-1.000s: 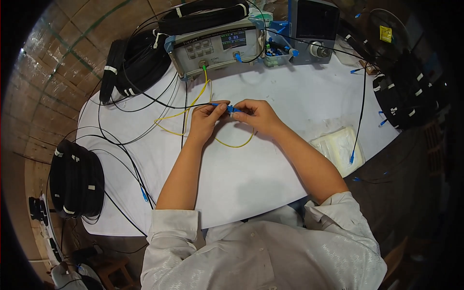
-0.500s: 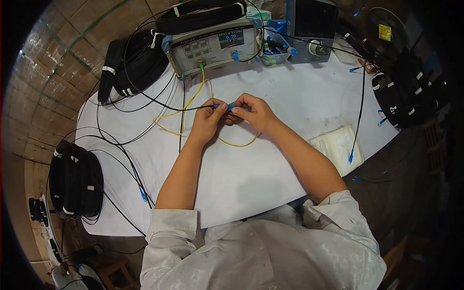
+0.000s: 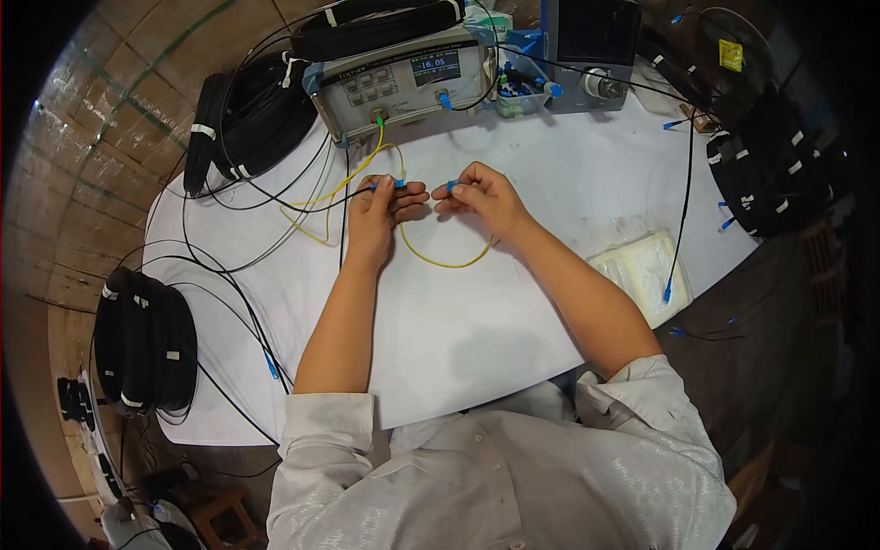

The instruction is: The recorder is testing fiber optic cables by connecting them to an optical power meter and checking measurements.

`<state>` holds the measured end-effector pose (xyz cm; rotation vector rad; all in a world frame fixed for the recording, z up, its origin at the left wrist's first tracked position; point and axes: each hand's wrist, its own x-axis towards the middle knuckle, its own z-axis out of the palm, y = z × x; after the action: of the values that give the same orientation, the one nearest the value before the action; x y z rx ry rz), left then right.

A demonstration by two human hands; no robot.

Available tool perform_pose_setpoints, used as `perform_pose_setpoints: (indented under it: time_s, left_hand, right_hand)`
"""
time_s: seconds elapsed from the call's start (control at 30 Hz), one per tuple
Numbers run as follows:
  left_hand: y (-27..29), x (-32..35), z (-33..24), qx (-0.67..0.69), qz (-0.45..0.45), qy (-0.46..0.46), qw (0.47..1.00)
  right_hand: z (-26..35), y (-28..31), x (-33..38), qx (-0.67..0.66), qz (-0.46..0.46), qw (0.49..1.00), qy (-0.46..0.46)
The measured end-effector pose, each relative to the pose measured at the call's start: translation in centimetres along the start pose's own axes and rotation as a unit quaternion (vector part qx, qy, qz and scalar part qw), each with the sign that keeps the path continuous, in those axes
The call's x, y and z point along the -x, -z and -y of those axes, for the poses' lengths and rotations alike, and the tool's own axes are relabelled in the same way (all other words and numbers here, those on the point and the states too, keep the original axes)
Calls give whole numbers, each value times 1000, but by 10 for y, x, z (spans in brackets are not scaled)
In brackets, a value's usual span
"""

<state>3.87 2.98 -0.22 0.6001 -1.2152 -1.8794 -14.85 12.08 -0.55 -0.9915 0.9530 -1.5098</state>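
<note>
Since the earlier frames the 2 hands have been drawn slightly apart, so that a small gap is now seen between the blue connectors that were held together before. The left hand [image 3: 380, 206] is closed, its fingers pinched on a blue connector [image 3: 396, 183] at the end of a black cable [image 3: 275, 197] that runs off to the left across the tabletop [image 3: 477, 330]. The right hand [image 3: 486, 197] is likewise closed, with a second blue plug [image 3: 453, 186] gripped between thumb and fingertips; from it a yellow cable [image 3: 445, 264] is looped down and back below both hands, then led up to a green plug [image 3: 379, 120] in the front of a grey meter [image 3: 403, 87]. Both connectors are held just above the white tabletop, near its middle and just in front of the meter. A lit screen [image 3: 434, 69] is shown on the meter's face, and a second blue plug is seated beside it. A dark box [image 3: 591, 46] with a round knob is set to the right of the meter. Black cable coils [image 3: 247, 119] are laid at the far left of the tabletop, another coil [image 3: 142, 339] hangs at the left edge, and more coils [image 3: 779, 165] are seen at the right. A clear bag [image 3: 646, 270] of white wipes lies near the right forearm, crossed by a thin black lead with a blue tip [image 3: 667, 293].
</note>
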Motion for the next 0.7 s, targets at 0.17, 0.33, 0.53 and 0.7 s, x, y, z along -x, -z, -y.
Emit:
perform_pose_setpoints:
  time_s: [0.17,0.33,0.53,0.7]
  left_hand:
    - [-12,2,4,-135,66,-39,988]
    - [-10,5,0,-112,81,-61,988]
    - [-15,5,5,-102,66,-34,992]
    - [-6,1,12,-41,-2,-45,998]
  right_hand:
    - [2,-2,2,134,-34,990,7]
    - [-1,-6,1,139,-24,990,10]
    - [-2,-9,2,163,-34,986,6]
    - [-7,-6,3,86,-46,995,0]
